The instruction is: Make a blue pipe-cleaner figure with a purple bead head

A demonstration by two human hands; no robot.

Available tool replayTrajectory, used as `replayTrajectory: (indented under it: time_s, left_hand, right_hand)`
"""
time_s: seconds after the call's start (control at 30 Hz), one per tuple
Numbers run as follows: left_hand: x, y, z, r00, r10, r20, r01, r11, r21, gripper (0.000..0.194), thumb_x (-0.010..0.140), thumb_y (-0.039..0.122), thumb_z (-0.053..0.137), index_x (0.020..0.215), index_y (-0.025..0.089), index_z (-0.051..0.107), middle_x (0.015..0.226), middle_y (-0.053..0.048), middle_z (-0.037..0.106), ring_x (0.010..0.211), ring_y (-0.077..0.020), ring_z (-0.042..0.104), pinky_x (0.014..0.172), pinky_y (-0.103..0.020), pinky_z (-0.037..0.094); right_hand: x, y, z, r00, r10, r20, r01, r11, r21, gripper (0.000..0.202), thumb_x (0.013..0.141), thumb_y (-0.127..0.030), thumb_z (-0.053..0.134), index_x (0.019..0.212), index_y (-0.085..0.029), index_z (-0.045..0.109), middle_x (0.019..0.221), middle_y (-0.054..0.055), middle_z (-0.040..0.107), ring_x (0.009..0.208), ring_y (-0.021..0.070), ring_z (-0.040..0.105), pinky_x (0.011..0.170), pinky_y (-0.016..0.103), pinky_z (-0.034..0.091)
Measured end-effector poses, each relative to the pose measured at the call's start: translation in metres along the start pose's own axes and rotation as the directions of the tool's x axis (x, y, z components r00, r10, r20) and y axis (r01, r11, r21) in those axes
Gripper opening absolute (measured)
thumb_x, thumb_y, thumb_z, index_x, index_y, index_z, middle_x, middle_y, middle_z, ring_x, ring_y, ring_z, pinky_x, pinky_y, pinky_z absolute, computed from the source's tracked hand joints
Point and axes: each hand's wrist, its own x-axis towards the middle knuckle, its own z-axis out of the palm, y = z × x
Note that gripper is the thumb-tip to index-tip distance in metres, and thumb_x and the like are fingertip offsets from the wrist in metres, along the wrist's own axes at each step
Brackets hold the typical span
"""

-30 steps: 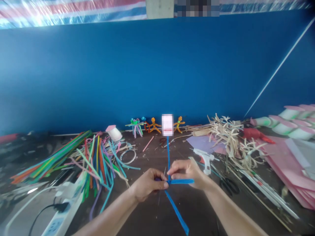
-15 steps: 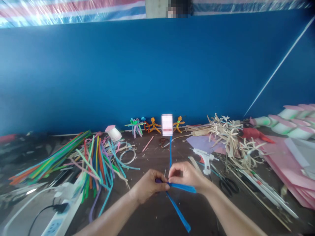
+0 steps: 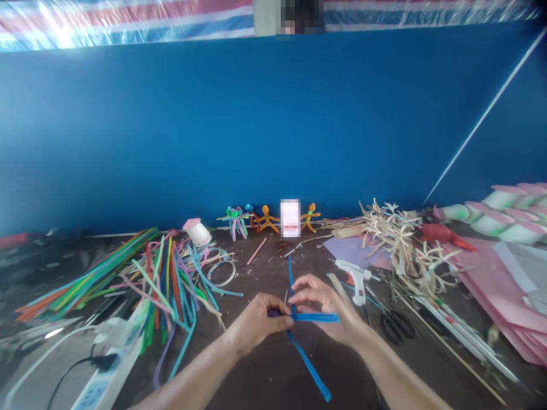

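Observation:
Blue pipe cleaners (image 3: 310, 365) meet between my hands, with one strand pointing up, one to the right and one down to the lower right. My left hand (image 3: 261, 320) pinches them where they meet, thumb against the fingers. A bit of purple shows inside its curled fingers. On the other side, my right hand (image 3: 322, 302) holds the upright blue strand between thumb and fingertips, behind the strand that points right.
Colourful pipe cleaners (image 3: 171, 285) and a power strip (image 3: 115, 359) lie left. Small pipe-cleaner figures (image 3: 265, 218) stand at the back by a blurred white panel (image 3: 290, 218). At right are a glue gun (image 3: 358, 279), scissors (image 3: 396, 324) and pink sheets (image 3: 491, 285).
My right hand's fingers have shifted up and spread along the upright strand. That strand's top has moved lower and slightly left, and the right-pointing strand has swung up to nearly level.

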Motion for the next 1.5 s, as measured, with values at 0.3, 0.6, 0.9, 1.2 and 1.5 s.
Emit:
replayTrajectory:
  time_s: [0.3,0.6,0.9,1.2,1.5]
  left_hand:
    - [-0.002,0.004,0.003,0.981,0.160,-0.105,-0.158,0.987,0.026,0.027,0.060,0.035,0.068,0.063,0.011,0.055,0.050,0.005,0.042,0.046,-0.0043,0.030,0.044,-0.018,0.022]
    - [-0.004,0.002,0.005,0.965,0.171,-0.196,-0.162,0.985,0.061,0.029,0.063,0.038,0.064,0.062,0.012,0.053,0.047,0.006,0.037,0.044,-0.0050,0.029,0.043,-0.018,0.021]
    - [-0.001,0.005,0.003,0.954,0.152,-0.259,-0.135,0.987,0.081,0.020,0.065,0.030,0.063,0.064,0.011,0.057,0.048,0.005,0.044,0.045,-0.0059,0.036,0.044,-0.017,0.028]
    - [0.000,0.004,0.006,0.963,0.118,-0.242,-0.145,0.985,-0.095,0.021,0.061,0.027,0.067,0.073,0.010,0.062,0.056,0.001,0.052,0.049,-0.0069,0.040,0.045,-0.017,0.035]
    - [0.000,0.007,0.006,0.954,0.153,-0.259,-0.150,0.988,0.033,0.017,0.062,0.025,0.065,0.070,0.011,0.062,0.054,0.002,0.051,0.048,-0.0066,0.040,0.046,-0.018,0.033]
  right_hand:
    - [-0.001,-0.013,0.007,0.976,-0.160,-0.148,0.126,0.968,-0.217,0.021,0.079,-0.011,0.049,0.091,-0.023,0.062,0.080,0.004,0.060,0.079,0.0158,0.053,0.071,0.029,0.043]
    - [-0.003,-0.025,0.013,0.990,0.049,-0.131,-0.076,0.974,-0.213,0.019,0.082,-0.016,0.043,0.077,-0.018,0.061,0.074,0.002,0.059,0.072,0.0140,0.055,0.067,0.024,0.041]
    - [-0.005,-0.030,0.018,0.979,0.081,-0.189,-0.135,0.947,-0.291,0.019,0.078,-0.011,0.046,0.085,-0.019,0.062,0.084,0.004,0.062,0.079,0.0150,0.057,0.072,0.023,0.042]
    - [-0.004,-0.028,0.025,0.965,0.116,-0.235,-0.145,0.983,-0.111,0.018,0.077,-0.009,0.046,0.073,-0.018,0.062,0.076,0.002,0.062,0.071,0.0131,0.058,0.067,0.022,0.044]
    - [-0.008,-0.029,0.030,0.955,0.141,-0.260,-0.164,0.984,-0.071,0.016,0.078,-0.013,0.048,0.076,-0.018,0.063,0.076,0.002,0.063,0.070,0.0135,0.058,0.066,0.022,0.044]
